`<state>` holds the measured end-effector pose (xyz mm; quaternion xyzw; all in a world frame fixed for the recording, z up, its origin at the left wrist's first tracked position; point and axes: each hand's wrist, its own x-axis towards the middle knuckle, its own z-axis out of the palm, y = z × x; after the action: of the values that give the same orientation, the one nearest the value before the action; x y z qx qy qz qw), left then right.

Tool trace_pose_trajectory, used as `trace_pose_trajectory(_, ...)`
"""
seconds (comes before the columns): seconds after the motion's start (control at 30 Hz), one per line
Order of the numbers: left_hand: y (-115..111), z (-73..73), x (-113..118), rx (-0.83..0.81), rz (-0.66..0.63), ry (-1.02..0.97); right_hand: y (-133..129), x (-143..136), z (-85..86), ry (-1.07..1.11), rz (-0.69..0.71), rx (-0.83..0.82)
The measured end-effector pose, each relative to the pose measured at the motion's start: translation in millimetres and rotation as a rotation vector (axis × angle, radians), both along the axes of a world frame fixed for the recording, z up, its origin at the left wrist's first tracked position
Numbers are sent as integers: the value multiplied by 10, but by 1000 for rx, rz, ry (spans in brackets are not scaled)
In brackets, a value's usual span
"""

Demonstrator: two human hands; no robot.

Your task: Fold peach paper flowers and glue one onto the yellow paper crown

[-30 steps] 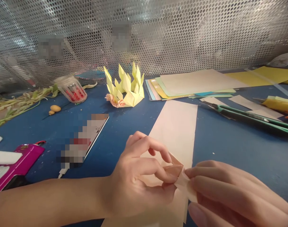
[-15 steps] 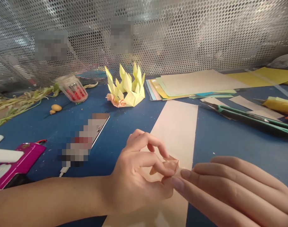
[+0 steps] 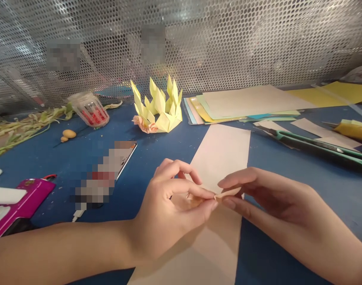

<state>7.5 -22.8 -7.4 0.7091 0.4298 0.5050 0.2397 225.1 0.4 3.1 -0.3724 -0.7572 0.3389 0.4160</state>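
Observation:
Between the thumb and index finger of my left hand [image 3: 172, 209] is a small piece of folded peach paper [image 3: 228, 193], pinched near its middle. Part of the paper lies behind the left fingers and is hidden. My right hand [image 3: 276, 209] holds the paper's right flap, its thumb against the lower side and its index finger curved above. Both hands hover over a long pale paper strip [image 3: 222, 150] on the blue table. Behind them stands a yellow folded-paper crown [image 3: 166, 120] with a pink paper rose [image 3: 145, 124] at its lower left.
Left are a phone [image 3: 109, 170] on a cable, a magenta glue gun [image 3: 29, 198], a clear jar [image 3: 90, 111] with red bits, and dried leaves [image 3: 29, 122]. Right lie stacked paper sheets [image 3: 252, 101], green-handled scissors [image 3: 317, 146] and a yellow tool [image 3: 351, 130]. A perforated metal screen [image 3: 228, 47] stands behind.
My right hand has turned and opened out around the paper's right side, where its fingertips were pressed together. The left pinch and paper have risen slightly, and the flap now points right.

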Motion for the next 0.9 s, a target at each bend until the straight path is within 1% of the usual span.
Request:
trace_pose_trajectory(0.1, -10, 0, -7, -92, -16, -13, 8, -48, 9, 81, 14, -212)
trace_pose_trajectory(0.2, -2, 20, -16, -189, -34, -30, 8, -77, 33, 115, 73, -332)
trace_pose_trajectory(0.3, 27, 35, -22, -299, -54, -58, 10, -87, 39, 141, 76, -371)
trace_pose_trajectory(0.4, 58, 29, -29, -375, -72, -93, 5, -70, 13, 97, 45, -349)
trace_pose_trajectory(0.47, 74, 21, -36, -392, -88, -120, -7, -44, -10, 30, 29, -249)
trace_pose_trajectory(0.6, 100, 26, -44, -419, -110, -166, -35, 6, -18, -75, -22, 128)
trace_pose_trajectory(0.73, 101, 47, -37, -415, -130, -150, -36, -1, 45, -136, -32, 468)
trace_pose_trajectory(0.8, 84, 50, -33, -400, -130, -140, -40, -8, 66, -190, -21, 576)
trace_pose_trajectory(0.9, 52, 49, -25, -371, -128, -114, -63, 6, 31, -268, -34, 630)
